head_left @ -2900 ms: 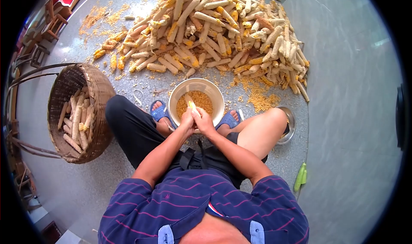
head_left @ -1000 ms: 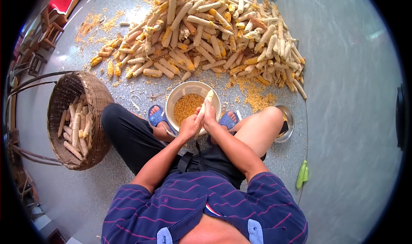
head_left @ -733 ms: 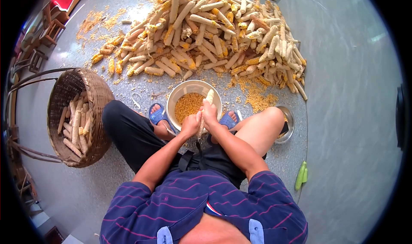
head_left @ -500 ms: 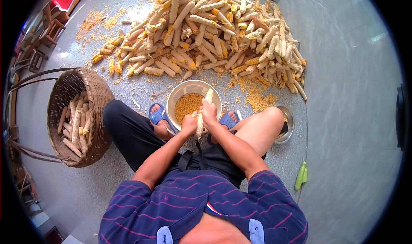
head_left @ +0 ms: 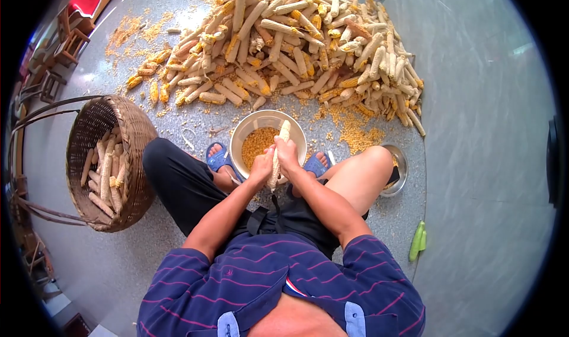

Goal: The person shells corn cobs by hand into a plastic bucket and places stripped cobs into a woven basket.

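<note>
A pale, nearly bare corncob (head_left: 285,129) slants over the near side of a white bucket (head_left: 238,136), its lower end pointing toward my lap. Wrapped around its middle is my right hand (head_left: 287,154). My left hand (head_left: 261,166) is closed against the cob's left side, lower down, with its fingertips partly hidden. Yellow corn kernels (head_left: 258,145) lie in the bucket beneath both hands.
Beyond the bucket rises a large heap of corncobs (head_left: 284,52), with loose kernels (head_left: 355,136) on the floor. A wicker basket (head_left: 137,159) holding bare cobs stands left. By my right knee sits a metal bowl (head_left: 403,171); green husks (head_left: 417,241) lie farther right.
Both hands and the cob have shifted slightly. The cob's top end has moved a little left and up, and my left hand sits closer against my right.
</note>
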A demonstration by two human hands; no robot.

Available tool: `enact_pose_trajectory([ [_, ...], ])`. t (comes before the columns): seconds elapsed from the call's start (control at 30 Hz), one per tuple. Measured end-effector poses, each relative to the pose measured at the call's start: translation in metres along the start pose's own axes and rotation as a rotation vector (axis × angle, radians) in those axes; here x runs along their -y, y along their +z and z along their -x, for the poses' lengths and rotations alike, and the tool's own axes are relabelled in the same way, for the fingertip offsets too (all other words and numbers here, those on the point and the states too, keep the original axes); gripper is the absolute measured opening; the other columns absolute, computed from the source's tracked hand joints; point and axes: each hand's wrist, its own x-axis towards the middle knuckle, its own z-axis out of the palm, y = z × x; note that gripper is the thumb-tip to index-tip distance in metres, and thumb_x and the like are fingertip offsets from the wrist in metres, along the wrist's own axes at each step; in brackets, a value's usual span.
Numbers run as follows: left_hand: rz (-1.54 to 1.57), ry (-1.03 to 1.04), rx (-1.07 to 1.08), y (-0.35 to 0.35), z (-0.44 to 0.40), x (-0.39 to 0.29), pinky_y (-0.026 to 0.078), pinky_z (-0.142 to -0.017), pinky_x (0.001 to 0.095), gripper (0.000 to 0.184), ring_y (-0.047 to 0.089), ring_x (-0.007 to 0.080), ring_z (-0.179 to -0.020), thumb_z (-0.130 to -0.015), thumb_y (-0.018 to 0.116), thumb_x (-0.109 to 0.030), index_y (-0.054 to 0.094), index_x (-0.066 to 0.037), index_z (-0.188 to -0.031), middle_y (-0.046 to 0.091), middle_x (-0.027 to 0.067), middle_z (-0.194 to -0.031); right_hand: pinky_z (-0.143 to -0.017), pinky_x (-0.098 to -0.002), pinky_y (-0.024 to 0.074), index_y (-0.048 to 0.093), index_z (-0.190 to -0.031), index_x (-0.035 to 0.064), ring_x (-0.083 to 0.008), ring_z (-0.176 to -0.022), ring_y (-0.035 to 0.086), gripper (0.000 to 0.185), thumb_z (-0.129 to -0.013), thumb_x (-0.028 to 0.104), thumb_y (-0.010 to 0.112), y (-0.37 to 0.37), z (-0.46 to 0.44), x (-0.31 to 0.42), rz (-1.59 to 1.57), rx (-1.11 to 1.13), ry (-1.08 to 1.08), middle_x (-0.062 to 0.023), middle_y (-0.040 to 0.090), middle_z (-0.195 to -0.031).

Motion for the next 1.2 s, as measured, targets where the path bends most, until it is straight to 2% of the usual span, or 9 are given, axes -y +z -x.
enact_pose_trajectory([
  [0.1,0.294,-0.295,0.144,-0.004,0.011,-0.010,0.049,-0.044,0.0316,0.053,0.060,0.0205,-0.052,-0.094,0.041,-0.046,0.061,0.002,-0.089,0.061,0.0108,-0.065,-0.050,-0.0334,0.0510,0.051,-0.081,-0.0019,-0.0233,-0.058,0.062,0.023,-0.087,0.020,0.055,-0.001,-0.001,-0.003,-0.019,0.018,0.055,-0.0110,0.056,-0.069],
  [0.23,0.345,-0.313,0.218,-0.005,0.018,-0.023,0.052,-0.043,0.0332,0.049,0.059,0.0198,-0.050,-0.094,0.042,-0.047,0.059,-0.001,-0.089,0.059,0.0099,-0.065,-0.050,-0.0338,0.0506,0.050,-0.082,-0.0005,-0.0225,-0.058,0.061,0.022,-0.087,0.021,0.055,-0.003,-0.003,0.000,-0.022,0.007,0.116,-0.0094,0.054,-0.068],
  [0.33,0.265,-0.159,0.229,-0.002,0.007,0.003,0.050,-0.042,0.0318,0.050,0.059,0.0191,-0.049,-0.094,0.042,-0.046,0.060,0.000,-0.086,0.060,0.0101,-0.063,-0.055,-0.0350,0.0508,0.049,-0.085,0.0046,-0.0223,-0.064,0.061,0.018,-0.088,0.022,0.054,-0.008,-0.012,0.006,-0.040,-0.005,0.091,-0.0066,0.052,-0.071],
  [0.43,0.004,0.105,0.190,-0.007,0.005,0.004,0.047,-0.041,0.0306,0.050,0.059,0.0181,-0.048,-0.094,0.043,-0.044,0.061,0.001,-0.081,0.060,0.0096,-0.062,-0.049,-0.0333,0.0481,0.047,-0.085,0.0058,-0.0192,-0.055,0.055,0.018,-0.088,0.022,0.053,-0.007,-0.010,0.004,-0.145,-0.012,0.144,-0.0056,0.050,-0.067],
  [0.53,-0.077,-0.023,0.135,-0.007,0.012,-0.005,0.045,-0.041,0.0299,0.050,0.058,0.0179,-0.046,-0.095,0.043,-0.042,0.062,0.001,-0.078,0.060,0.0090,-0.060,-0.046,-0.0312,0.0448,0.046,-0.085,0.0065,-0.0164,-0.050,0.049,0.018,-0.088,0.022,0.053,-0.006,-0.014,0.002,-0.184,-0.011,0.191,-0.0049,0.048,-0.065],
  [0.6,0.205,-0.230,0.138,-0.004,0.015,-0.010,0.044,-0.038,0.0304,0.051,0.058,0.0185,-0.044,-0.095,0.043,-0.043,0.062,0.001,-0.077,0.060,0.0093,-0.060,-0.044,-0.0302,0.0431,0.045,-0.084,0.0068,-0.0151,-0.047,0.046,0.018,-0.088,0.022,0.053,-0.007,-0.014,-0.001,-0.170,-0.023,0.196,-0.0045,0.047,-0.063],
  [0.8,0.323,-0.359,0.150,-0.005,0.027,-0.031,0.039,-0.031,0.0284,0.051,0.056,0.0163,-0.042,-0.093,0.045,-0.047,0.060,-0.002,-0.074,0.059,0.0079,-0.059,-0.041,-0.0281,0.0397,0.044,-0.082,0.0069,-0.0130,-0.045,0.044,0.017,-0.087,0.021,0.053,-0.008,-0.017,-0.002,-0.127,-0.050,0.209,-0.0036,0.046,-0.061],
  [1.0,0.150,-0.204,0.319,-0.015,0.022,-0.035,0.035,-0.031,0.0265,0.051,0.054,0.0139,-0.040,-0.093,0.045,-0.046,0.061,-0.002,-0.073,0.058,0.0060,-0.057,-0.042,-0.0289,0.0422,0.043,-0.080,0.0076,-0.0131,-0.045,0.044,0.017,-0.087,0.021,0.053,-0.010,-0.015,0.008,-0.183,-0.008,0.237,-0.0034,0.046,-0.061],
  [1.2,0.000,-0.042,0.179,-0.013,0.013,-0.009,0.037,-0.031,0.0268,0.051,0.053,0.0144,-0.039,-0.094,0.043,-0.045,0.062,-0.001,-0.075,0.055,0.0049,-0.054,-0.045,-0.0309,0.0436,0.042,-0.083,0.0082,-0.0144,-0.049,0.045,0.018,-0.088,0.022,0.052,-0.007,-0.016,0.007,-0.298,-0.033,0.225,-0.0028,0.043,-0.060],
])
